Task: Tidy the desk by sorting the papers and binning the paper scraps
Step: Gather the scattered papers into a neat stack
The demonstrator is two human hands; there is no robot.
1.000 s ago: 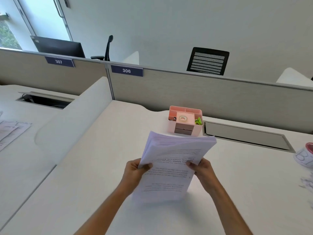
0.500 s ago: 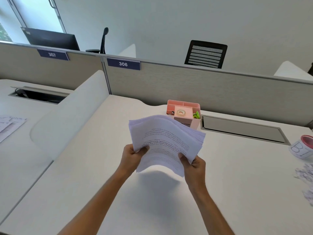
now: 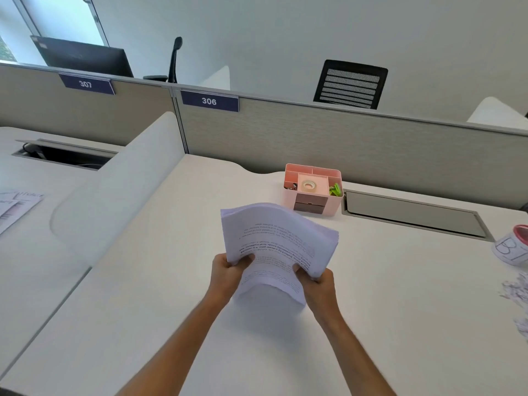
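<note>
White paper stack (image 3: 278,247) above the bench (image 3: 400,295).
Your left hand (image 3: 228,271) and right hand (image 3: 317,284) each grip its near edge.

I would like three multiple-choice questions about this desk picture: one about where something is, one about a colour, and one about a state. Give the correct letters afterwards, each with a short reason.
1. Where does the desk organiser stand?
A. at the back of the desk, by the partition
B. on the neighbouring desk
C. on the near edge of the desk

2. What colour is the organiser?
A. blue
B. pink
C. black

3. How is the stack of papers held?
A. it lies flat on the desk, untouched
B. one hand alone holds it
C. both hands hold it off the desk

Answers:
1 A: it sits just before the partition under the 306 sign.
2 B: its walls are pink, with a tape roll inside.
3 C: the left hand and the right hand each have a grip on a lower corner, and the sheets curve in the air.
</note>
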